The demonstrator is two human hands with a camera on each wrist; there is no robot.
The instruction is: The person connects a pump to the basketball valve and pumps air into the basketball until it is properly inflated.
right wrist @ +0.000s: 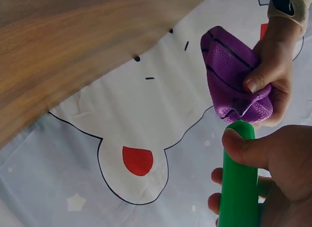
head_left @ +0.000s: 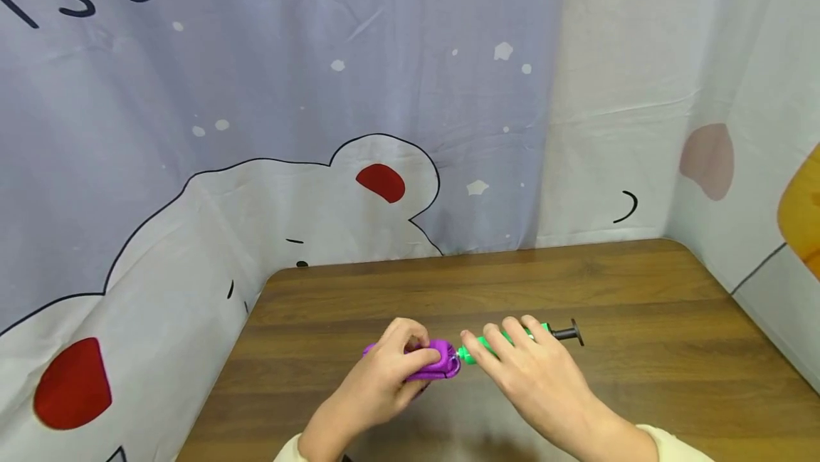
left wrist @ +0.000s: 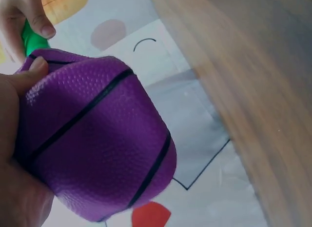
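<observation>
A limp, folded purple ball (head_left: 442, 359) with black seam lines is gripped by my left hand (head_left: 387, 369), thumb on top. In the left wrist view the deflated ball (left wrist: 107, 134) bulges out past the fingers. My right hand (head_left: 538, 376) holds a green hand pump (right wrist: 239, 183) around its barrel. The pump's tip meets the ball's end, and a short metallic needle shows between them in the head view. A black plunger handle (head_left: 570, 332) sticks out at the pump's far right end. From the right wrist, the purple ball (right wrist: 231, 71) sits directly beyond the pump's tip.
Both hands are above a brown wooden table (head_left: 333, 305). A printed curtain (head_left: 288, 77) with bear drawings hangs behind it and along the sides. Light sleeves (head_left: 669, 444) cover the forearms.
</observation>
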